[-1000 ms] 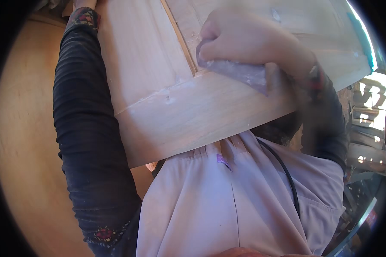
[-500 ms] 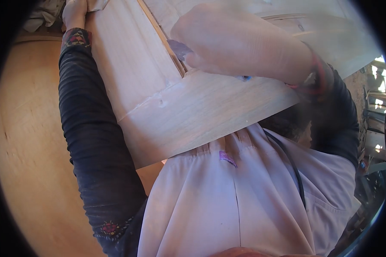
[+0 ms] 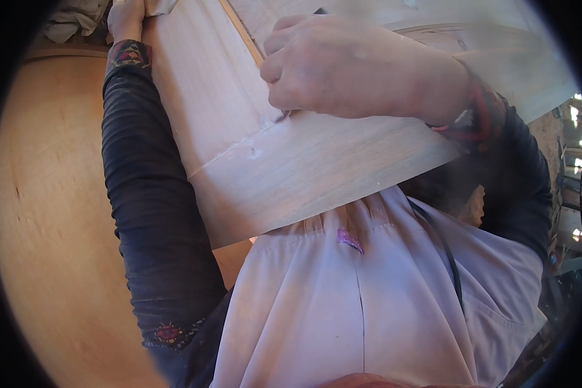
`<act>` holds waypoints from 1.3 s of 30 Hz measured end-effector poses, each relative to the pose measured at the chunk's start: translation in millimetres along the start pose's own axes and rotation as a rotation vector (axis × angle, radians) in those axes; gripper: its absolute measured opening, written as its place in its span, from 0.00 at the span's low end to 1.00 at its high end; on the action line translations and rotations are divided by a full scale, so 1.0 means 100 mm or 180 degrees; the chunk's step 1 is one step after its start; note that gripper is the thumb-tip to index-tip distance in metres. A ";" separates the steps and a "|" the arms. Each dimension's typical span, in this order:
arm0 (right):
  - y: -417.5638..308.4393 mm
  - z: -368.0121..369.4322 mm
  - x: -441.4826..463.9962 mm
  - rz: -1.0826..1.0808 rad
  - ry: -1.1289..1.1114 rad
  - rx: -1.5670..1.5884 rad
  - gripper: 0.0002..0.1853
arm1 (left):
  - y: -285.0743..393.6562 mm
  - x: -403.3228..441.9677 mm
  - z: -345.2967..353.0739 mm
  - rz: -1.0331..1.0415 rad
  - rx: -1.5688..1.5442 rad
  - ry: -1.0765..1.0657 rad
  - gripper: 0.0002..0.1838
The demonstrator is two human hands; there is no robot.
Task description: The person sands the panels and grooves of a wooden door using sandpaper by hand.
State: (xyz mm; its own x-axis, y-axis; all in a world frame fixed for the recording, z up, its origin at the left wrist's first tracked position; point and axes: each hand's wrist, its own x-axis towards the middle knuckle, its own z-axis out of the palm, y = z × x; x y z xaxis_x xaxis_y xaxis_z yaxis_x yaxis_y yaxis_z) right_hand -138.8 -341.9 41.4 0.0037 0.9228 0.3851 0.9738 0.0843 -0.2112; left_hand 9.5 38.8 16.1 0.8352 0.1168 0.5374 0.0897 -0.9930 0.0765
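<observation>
A pale wooden panel [image 3: 304, 168] with a narrow groove-like strip [image 3: 244, 32] lies across the view, its near edge at the waist of my light trousers. My right hand [image 3: 336, 68] is closed over the panel, at the lower end of that strip. Under its fingers a small edge of the thin greyish sheet [image 3: 282, 117] shows; the rest is hidden. At the top left, my left hand [image 3: 127, 21] is at the panel's far left side beside a pale piece of material [image 3: 160, 6]. Its fingers are not clearly visible.
A large smooth wooden surface [image 3: 64, 194] curves down the left side. Crumpled cloth [image 3: 74, 19] lies at the top left. Stacked wood pieces [image 3: 572, 174] and dark objects are at the right, beyond my right arm.
My right hand has moved left and slightly down from its first position, and less of the sheet shows. The view has shifted, bringing my left hand further into the picture.
</observation>
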 end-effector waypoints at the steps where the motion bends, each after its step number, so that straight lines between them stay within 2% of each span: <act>1: 0.01 0.06 0.01 -0.0060 0.0114 0.0023 0.07 | -0.05 0.01 0.02 0.0115 0.0093 0.0048 0.23; 4: 0.12 0.02 0.00 0.0475 0.0219 0.0636 0.05 | -0.16 0.05 0.08 0.0423 0.0353 0.0171 0.21; 6: 0.09 0.01 0.04 0.0294 0.0099 0.0180 0.08 | -0.21 0.08 0.12 0.0600 0.0494 0.0245 0.20; 8: 0.10 0.02 0.06 0.0191 0.0080 0.0320 0.08 | -0.26 0.10 0.14 0.0730 0.0619 0.0318 0.18; 10: 0.12 0.11 0.04 0.0177 0.0175 0.1096 0.04 | -0.31 0.12 0.17 0.0832 0.0730 0.0371 0.17; 13: 0.18 -0.07 0.08 -0.0005 0.0233 -0.0035 0.09 | -0.36 0.12 0.21 0.0946 0.0829 0.0432 0.16; 16: 0.08 0.08 0.09 0.0113 0.0143 0.0842 0.04 | -0.39 0.12 0.24 0.1011 0.0913 0.0495 0.14; 19: 0.11 0.08 0.02 0.0964 0.0164 0.0885 0.04 | -0.40 0.11 0.26 0.1062 0.0980 0.0541 0.12; 22: 0.07 0.18 0.00 0.0430 0.0102 0.0873 0.03 | -0.37 0.09 0.28 0.1050 0.0995 0.0495 0.12; 25: 0.09 0.16 0.04 0.0808 0.0255 0.1125 0.03 | -0.49 0.12 0.35 0.1108 0.0985 0.0502 0.12; 28: 0.37 0.21 0.03 0.1173 0.0688 -0.0288 0.08 | -0.49 0.06 0.37 0.1107 0.1046 0.0438 0.13; 31: 0.13 0.19 0.10 0.1624 0.0596 -0.0112 0.06 | -0.50 0.04 0.37 0.1038 0.1126 0.0402 0.12; 34: 0.04 0.07 0.08 0.0959 -0.0146 0.0256 0.08 | -0.56 0.06 0.49 0.1079 0.1244 0.0345 0.10; 37: 0.12 -0.09 0.06 0.1096 -0.0030 0.1453 0.07 | -0.51 0.01 0.44 0.1158 0.1135 0.0422 0.09; 39: 0.30 0.08 0.04 0.1333 0.0401 0.0434 0.07 | -0.51 0.04 0.46 0.1022 0.1129 0.0343 0.09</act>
State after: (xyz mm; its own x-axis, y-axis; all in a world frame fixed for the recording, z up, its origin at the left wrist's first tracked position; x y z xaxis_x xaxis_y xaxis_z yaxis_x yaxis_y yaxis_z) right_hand -111.8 -333.1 29.7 0.4265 0.8358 0.3457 0.8437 -0.2299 -0.4850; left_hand 32.8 88.9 -24.2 0.7916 -0.2137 0.5724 0.0319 -0.9211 -0.3881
